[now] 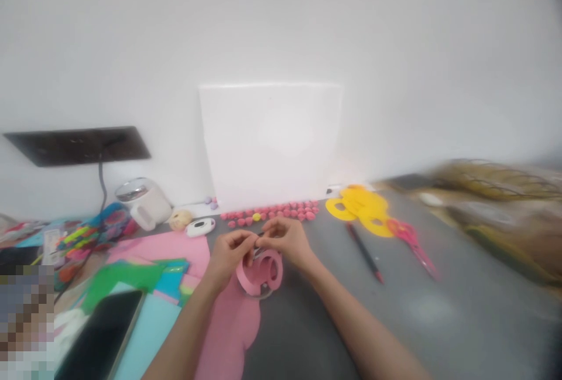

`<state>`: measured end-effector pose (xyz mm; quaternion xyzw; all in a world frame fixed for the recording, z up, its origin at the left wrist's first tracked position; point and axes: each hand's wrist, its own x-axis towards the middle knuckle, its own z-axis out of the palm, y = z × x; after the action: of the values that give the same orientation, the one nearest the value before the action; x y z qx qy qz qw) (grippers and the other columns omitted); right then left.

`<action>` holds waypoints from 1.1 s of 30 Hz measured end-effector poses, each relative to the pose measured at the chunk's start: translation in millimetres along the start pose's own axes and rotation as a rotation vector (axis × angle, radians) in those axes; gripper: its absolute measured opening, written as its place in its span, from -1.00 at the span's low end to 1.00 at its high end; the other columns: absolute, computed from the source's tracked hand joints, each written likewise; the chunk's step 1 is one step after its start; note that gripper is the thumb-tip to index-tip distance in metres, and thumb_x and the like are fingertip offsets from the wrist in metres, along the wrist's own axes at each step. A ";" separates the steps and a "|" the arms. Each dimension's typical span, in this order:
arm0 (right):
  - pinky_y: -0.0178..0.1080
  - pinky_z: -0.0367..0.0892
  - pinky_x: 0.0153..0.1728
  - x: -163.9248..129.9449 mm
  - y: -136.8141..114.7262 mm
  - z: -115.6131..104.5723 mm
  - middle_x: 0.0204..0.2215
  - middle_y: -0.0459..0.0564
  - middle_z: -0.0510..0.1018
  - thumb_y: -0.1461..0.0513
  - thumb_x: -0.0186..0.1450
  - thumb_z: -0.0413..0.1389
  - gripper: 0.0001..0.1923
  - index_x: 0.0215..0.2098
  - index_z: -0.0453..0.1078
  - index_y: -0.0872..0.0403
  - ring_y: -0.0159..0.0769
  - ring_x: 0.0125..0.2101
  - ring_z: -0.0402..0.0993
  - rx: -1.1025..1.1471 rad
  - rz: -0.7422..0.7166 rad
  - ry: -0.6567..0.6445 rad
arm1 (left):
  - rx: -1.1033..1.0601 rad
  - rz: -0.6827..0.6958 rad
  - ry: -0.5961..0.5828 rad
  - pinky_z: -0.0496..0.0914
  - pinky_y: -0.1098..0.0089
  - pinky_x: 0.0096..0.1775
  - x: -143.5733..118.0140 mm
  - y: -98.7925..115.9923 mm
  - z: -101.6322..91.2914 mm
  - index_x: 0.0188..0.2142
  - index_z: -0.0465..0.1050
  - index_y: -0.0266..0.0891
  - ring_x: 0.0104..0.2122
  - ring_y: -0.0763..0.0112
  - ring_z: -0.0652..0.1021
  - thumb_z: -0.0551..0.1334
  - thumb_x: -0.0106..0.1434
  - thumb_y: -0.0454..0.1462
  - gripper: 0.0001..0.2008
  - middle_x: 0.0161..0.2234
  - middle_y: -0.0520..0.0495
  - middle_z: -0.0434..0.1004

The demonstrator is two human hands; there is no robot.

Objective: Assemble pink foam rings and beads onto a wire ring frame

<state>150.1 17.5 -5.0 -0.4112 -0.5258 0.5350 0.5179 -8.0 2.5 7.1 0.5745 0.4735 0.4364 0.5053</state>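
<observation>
My left hand [233,254] and my right hand [285,242] meet over the front middle of the table, fingertips pinched together. What sits between the fingertips is too small and blurred to name. Right below them is a pink ring-shaped piece [248,277] with a second, smaller pink loop [274,269] and a pale, clear-looking round edge. Whether the fingers hold these loops or are only in front of them I cannot tell. Under the left forearm lies a pink sheet with a scalloped edge [232,333]. Beyond the hands are rows of small pink balls [281,211] and one yellow ball [256,216].
A white board [272,146] leans on the wall. Yellow paper rings [362,204], a dark pencil [364,251] and pink scissors [413,242] lie right. Leftward are a phone [103,333], coloured sheets [125,280], a white oval device [201,227] and a white mug-like container [151,204].
</observation>
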 end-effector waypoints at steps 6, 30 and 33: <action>-0.34 0.30 -0.54 -1.4 -4.8 -1.2 -0.65 -0.15 0.47 0.19 -0.21 0.37 -0.63 -0.49 0.36 0.12 -0.42 -0.63 0.39 0.040 0.000 -0.042 | 0.025 0.018 -0.047 0.23 0.49 -0.56 -0.1 0.0 -1.3 -0.54 0.42 -0.30 -0.68 0.56 0.33 0.21 0.13 -0.14 -0.74 -0.69 0.08 0.32; -0.40 0.16 -0.55 -8.0 -4.9 -0.6 -0.48 -0.21 0.28 0.24 -0.26 0.40 -0.42 -0.28 0.33 0.04 -0.53 -0.57 0.19 0.031 -0.117 -0.319 | -0.147 -0.120 -0.340 0.23 0.50 -0.65 -8.1 1.9 -1.9 -0.66 0.36 -0.30 -0.76 0.52 0.37 0.23 0.13 -0.18 -0.69 -0.75 0.05 0.37; -0.42 0.13 -0.60 -9.7 -6.0 0.6 -0.44 -0.21 0.26 0.23 -0.27 0.40 -0.38 -0.25 0.30 0.02 -0.57 -0.60 0.17 -0.013 -0.119 -0.323 | -0.162 -0.140 -0.349 0.24 0.50 -0.65 -7.4 0.3 -2.8 -0.66 0.38 -0.32 -0.76 0.51 0.38 0.26 0.10 -0.18 -0.69 -0.76 0.03 0.39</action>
<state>151.5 7.3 0.0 -0.2913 -0.6291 0.5589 0.4550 -11.9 -4.4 7.5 0.5646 0.3809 0.3308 0.6532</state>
